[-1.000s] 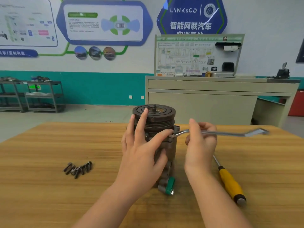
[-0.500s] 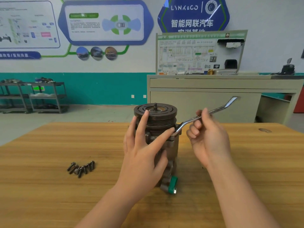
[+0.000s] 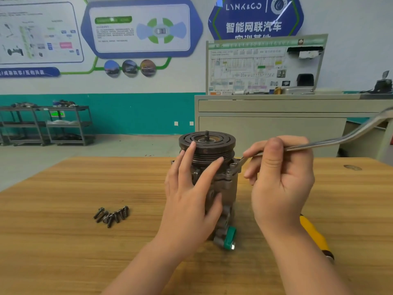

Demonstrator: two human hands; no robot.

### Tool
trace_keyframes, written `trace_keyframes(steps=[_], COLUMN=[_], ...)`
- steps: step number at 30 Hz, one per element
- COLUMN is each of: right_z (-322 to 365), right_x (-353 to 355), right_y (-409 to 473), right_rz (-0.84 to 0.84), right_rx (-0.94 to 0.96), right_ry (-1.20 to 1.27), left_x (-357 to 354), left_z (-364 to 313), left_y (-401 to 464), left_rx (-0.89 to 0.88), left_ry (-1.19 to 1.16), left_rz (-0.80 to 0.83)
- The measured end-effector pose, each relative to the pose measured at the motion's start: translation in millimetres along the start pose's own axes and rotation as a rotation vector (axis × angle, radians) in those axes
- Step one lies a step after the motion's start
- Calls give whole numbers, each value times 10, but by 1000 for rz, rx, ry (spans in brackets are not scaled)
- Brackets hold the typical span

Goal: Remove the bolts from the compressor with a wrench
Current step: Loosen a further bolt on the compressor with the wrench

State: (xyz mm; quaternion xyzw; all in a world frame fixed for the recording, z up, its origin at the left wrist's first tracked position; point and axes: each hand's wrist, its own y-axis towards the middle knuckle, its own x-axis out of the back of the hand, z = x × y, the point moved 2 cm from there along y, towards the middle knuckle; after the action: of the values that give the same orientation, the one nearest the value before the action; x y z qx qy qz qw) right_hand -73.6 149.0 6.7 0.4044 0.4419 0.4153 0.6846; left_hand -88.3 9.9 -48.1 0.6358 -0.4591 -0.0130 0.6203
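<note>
1. The compressor [image 3: 221,182] stands upright on the wooden table [image 3: 63,241], its grooved pulley [image 3: 207,145] facing up, right in the middle of the view.
2. Left hand [image 3: 191,199] is flat against the near side of it, fingers straight and spread, fingertips up on the pulley rim, steadying, gripping nothing.
3. Right hand [image 3: 278,179] has the wrench [image 3: 331,141] pinched, thumb on top of the shank, the other fingers curled in beneath.
4. The wrench's ring end sits at a bolt lug on the compressor's right shoulder; the handle runs out and up to the right edge.
5. Loose bolts [image 3: 111,215] lie in a small cluster on the table, well left of the compressor.
6. A yellow-handled screwdriver [image 3: 316,239] lies on the table, partly hidden behind the right forearm.
</note>
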Motion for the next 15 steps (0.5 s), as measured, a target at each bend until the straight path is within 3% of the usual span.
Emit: trace_keyframes(steps=[15], right_z=[32], right_x=[-86], right_y=[-145], right_rz=[166], right_rx=[208], right_ry=[-224], left_x=[44], left_z=[-55], left_y=[57], left_rx=[-22], left_ry=[-54], left_rz=[-18])
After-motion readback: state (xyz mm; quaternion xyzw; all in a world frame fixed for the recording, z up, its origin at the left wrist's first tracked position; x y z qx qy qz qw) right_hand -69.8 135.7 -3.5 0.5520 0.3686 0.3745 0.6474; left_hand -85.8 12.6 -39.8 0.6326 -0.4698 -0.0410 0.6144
